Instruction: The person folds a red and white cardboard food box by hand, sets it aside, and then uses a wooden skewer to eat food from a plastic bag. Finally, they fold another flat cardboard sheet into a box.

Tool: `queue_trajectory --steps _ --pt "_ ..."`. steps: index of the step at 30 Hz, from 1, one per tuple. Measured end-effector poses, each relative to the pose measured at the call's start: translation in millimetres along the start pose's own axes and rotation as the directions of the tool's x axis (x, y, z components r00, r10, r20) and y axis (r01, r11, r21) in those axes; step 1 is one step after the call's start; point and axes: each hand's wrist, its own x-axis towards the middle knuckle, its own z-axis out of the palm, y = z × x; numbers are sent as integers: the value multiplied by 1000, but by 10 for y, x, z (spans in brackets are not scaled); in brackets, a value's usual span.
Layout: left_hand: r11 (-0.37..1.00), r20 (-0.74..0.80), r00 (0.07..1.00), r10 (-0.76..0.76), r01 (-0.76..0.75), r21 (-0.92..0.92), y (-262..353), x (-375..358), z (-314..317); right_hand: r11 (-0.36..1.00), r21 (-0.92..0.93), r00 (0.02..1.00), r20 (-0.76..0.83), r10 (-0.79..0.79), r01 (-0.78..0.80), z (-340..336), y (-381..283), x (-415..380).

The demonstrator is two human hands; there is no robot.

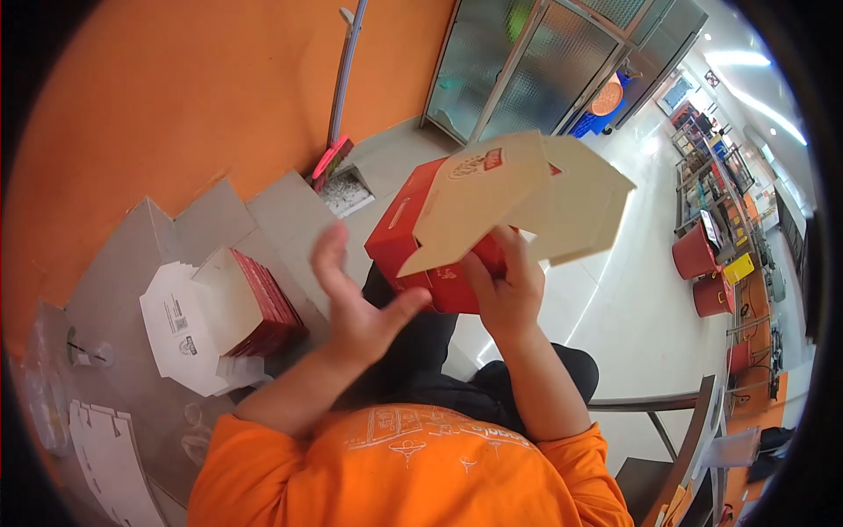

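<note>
A red cardboard takeaway box [399, 224] with cream-coloured printed flaps [479, 176] standing up is in front of me, above my lap. My right hand [512, 294] grips its near right side, fingers at the red wall under the flaps. On the other side, my left hand [356, 312] has its fingers spread, the thumb tip right at the box's lower left edge. To my left, a stack of red boxes nested together [272, 303] lies on the grey step, a white printed lid [180, 329] folded out from it.
White cut cardboard sheets [110, 461] and a clear plastic cup [88, 351] lie at the lower left. Grey steps [290, 215] run along the orange wall. Beyond are a pink broom [332, 161], a dustpan [349, 189], red bins [698, 255] and a metal rail [645, 404].
</note>
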Motion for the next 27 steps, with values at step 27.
queue_trajectory --steps 27 --pt "659 347 776 -527 631 -410 60 119 36 998 -36 981 184 56 -50 7 -82 69"
